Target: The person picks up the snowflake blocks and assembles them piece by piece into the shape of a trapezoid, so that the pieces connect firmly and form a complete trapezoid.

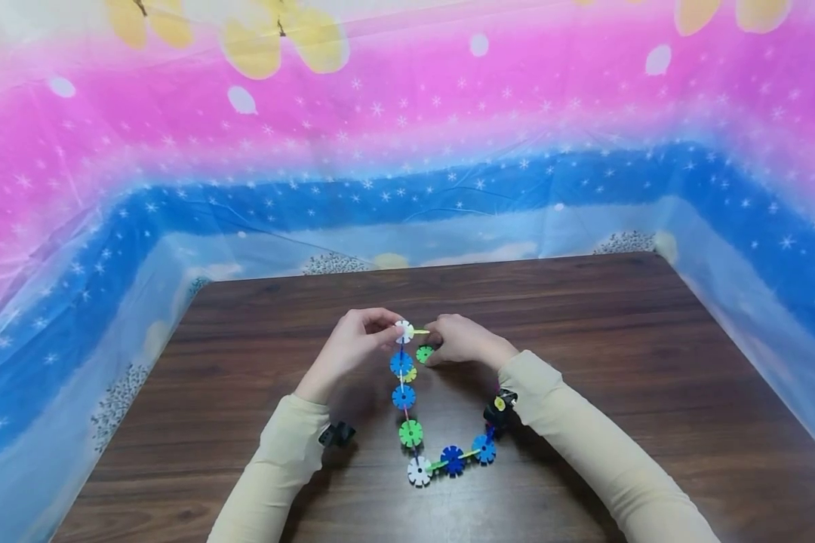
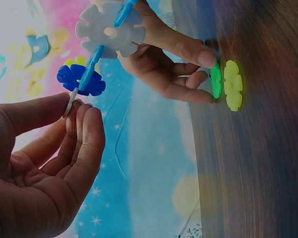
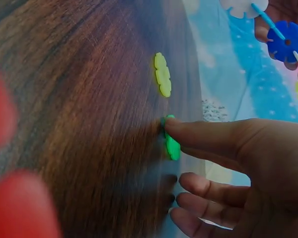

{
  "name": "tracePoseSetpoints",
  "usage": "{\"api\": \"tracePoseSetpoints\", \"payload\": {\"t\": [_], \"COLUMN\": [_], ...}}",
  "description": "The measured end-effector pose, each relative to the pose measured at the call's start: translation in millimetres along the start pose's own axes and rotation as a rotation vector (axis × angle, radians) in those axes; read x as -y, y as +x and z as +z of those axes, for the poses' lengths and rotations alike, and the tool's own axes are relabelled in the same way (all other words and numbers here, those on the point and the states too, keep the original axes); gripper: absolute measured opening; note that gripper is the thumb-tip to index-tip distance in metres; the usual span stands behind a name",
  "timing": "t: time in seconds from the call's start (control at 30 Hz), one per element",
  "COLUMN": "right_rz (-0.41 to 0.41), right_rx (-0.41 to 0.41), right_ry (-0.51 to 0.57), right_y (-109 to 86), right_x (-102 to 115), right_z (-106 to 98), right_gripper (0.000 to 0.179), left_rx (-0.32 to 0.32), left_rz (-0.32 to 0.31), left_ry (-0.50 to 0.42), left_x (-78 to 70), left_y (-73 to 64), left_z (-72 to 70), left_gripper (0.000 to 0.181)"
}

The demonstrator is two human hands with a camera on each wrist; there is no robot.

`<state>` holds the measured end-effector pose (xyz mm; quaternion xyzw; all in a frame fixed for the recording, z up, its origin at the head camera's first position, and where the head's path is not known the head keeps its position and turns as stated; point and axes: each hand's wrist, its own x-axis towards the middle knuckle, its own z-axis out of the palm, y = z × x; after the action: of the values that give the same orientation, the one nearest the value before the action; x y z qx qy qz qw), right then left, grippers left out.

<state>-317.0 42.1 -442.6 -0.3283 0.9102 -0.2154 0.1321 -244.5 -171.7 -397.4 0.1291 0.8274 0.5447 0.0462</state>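
Observation:
A chain of slotted plastic discs hangs from my left hand (image 1: 353, 343), whose thumb and fingers pinch a white disc (image 2: 69, 103) seen edge-on. In the left wrist view, a dark blue disc (image 2: 82, 80), a yellow disc behind it and a larger white disc (image 2: 111, 30) are joined near those fingertips. My right hand (image 1: 463, 339) is low over the table, holding a loose green disc (image 3: 173, 139) with its thumb against it; the index finger is partly hidden. Close beside it, a loose yellow disc (image 3: 162, 74) lies on the table.
The chain continues toward the person through a lower green disc (image 1: 410, 434), a white corner disc (image 1: 419, 471) and blue discs (image 1: 452, 460) near the right wrist camera (image 1: 499, 407). Blurred red shapes (image 3: 20, 208) edge the right wrist view. A patterned curtain (image 1: 407, 204) surrounds the brown table (image 1: 278, 302).

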Motion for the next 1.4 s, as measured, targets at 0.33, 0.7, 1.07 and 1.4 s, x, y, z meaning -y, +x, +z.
{"api": "tracePoseSetpoints", "payload": {"t": [0.33, 0.7, 1.07, 1.4], "right_rz": [0.091, 0.030, 0.041, 0.073], "right_rx": [-0.020, -0.230, -0.294, -0.334], "right_ry": [0.150, 0.624, 0.816, 0.880], "right_y": [-13.4, -52.3, -62.4, -63.2], "right_x": [-14, -13, -1, 3], "right_z": [-4, -16, -11, -6], "right_gripper": [0.021, 0.023, 0.026, 0.027], "left_rx": [-0.004, 0.007, 0.013, 0.027], "left_rz": [-0.033, -0.055, -0.099, -0.077], "left_ry": [-0.013, -0.044, -0.057, -0.043], "left_x": [-0.3, 2.1, 6.4, 4.5], "left_y": [1.9, 3.0, 3.6, 3.7], "left_z": [1.9, 3.3, 9.1, 12.8], "left_gripper": [0.020, 0.024, 0.019, 0.020]}}
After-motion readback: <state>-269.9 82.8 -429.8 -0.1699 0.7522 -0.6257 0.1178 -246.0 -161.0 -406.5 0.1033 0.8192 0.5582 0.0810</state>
